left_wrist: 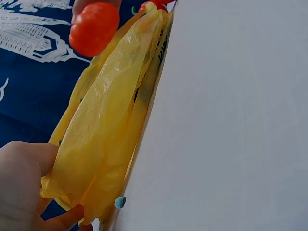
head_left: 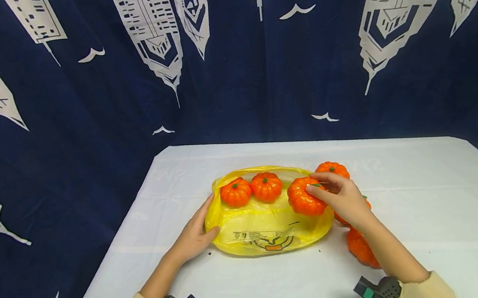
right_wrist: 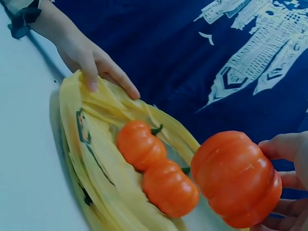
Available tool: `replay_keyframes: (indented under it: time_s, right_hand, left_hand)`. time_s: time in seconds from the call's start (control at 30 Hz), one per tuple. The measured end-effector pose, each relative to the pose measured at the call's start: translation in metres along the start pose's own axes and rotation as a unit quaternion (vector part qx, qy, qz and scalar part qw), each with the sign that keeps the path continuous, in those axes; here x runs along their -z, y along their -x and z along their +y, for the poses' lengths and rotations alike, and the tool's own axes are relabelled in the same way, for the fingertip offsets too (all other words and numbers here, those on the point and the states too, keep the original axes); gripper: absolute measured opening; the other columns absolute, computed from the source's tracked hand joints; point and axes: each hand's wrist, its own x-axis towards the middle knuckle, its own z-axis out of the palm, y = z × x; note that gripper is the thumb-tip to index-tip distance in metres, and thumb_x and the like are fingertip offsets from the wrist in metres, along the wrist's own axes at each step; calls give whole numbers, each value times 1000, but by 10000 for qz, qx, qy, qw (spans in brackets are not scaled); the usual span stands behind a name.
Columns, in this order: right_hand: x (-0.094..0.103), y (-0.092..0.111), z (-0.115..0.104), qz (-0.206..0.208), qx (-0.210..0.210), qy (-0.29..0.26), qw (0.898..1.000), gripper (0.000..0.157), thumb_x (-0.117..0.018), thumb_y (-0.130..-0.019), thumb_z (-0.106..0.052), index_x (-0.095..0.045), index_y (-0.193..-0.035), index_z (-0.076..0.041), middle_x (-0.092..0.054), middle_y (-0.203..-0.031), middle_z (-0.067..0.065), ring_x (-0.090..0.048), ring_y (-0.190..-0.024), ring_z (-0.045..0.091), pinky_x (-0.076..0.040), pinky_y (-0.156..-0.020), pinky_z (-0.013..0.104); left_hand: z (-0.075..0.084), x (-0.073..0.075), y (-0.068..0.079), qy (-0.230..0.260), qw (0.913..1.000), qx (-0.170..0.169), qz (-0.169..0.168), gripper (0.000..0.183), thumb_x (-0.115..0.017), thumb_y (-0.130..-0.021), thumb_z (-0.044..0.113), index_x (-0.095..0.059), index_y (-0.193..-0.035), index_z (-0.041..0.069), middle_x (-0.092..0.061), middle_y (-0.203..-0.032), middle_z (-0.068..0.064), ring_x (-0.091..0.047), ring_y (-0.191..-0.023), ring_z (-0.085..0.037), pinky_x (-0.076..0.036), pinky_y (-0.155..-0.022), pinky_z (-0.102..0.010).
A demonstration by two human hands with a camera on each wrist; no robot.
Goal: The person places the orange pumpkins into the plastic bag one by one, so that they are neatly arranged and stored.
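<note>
A yellow plastic bag (head_left: pixel 269 235) with printing lies with its mouth spread wide. Inside it, two small orange pumpkins (head_left: pixel 236 192) with green stems sit side by side toward the back left. At the bag's left edge, my left hand (head_left: pixel 193 235) grips the rim between thumb and fingers. My right hand (head_left: pixel 343 196) holds another orange pumpkin (head_left: pixel 305 198) by its side, above the right part of the opening. In the right wrist view this held pumpkin (right_wrist: pixel 236 178) hangs close to the two in the bag.
To the right of the bag, partly behind my right hand and forearm, several more pumpkins (head_left: pixel 362 248) lie on the white-covered table (head_left: pixel 442 196). Dark specks dot the cloth near the bag. A navy curtain (head_left: pixel 234 96) with white building prints hangs behind the table.
</note>
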Motion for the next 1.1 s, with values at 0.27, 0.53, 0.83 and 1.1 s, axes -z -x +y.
replay_keyframes:
  time_s: [0.27, 0.53, 0.83, 1.1]
  right_hand:
    - [-22, -12, -1, 152, -274, -201, 9993, 63, -69, -89, -43, -54, -139, -8, -51, -139, 17, -48, -126, 35, -41, -104, 48]
    - [-44, -24, -2, 677, -438, -292, 9963, 55, -64, -94, -31, -50, -141, -6, -50, -140, 19, -42, -131, 35, -35, -109, 48]
    - [-65, -35, 2, 1466, -135, -80, 9891, 50, -59, -97, -24, -49, -140, -1, -42, -145, 21, -35, -136, 36, -30, -113, 48]
    - [-79, -38, 7, 2044, -58, 62, 9788, 47, -56, -98, -19, -48, -139, 2, -38, -144, 25, -32, -136, 40, -24, -115, 50]
  left_hand:
    - [1, 1, 0, -53, 10000, -23, 21, 83, -62, -89, 8, -17, -158, 18, -22, -159, -12, -23, -144, -32, -22, -114, -52]
    - [2, 1, 0, -18, 10000, 67, -14, 83, -62, -89, 8, -17, -158, 19, -22, -159, -11, -23, -144, -30, -21, -115, -51]
    - [3, 1, 0, 32, 10000, 79, -31, 83, -61, -89, 7, -16, -158, 18, -21, -159, -11, -23, -144, -31, -22, -115, -50]
    - [3, 1, 0, 58, 10000, 47, 15, 83, -61, -89, 5, -17, -158, 19, -22, -159, -11, -23, -144, -30, -22, -115, -50]
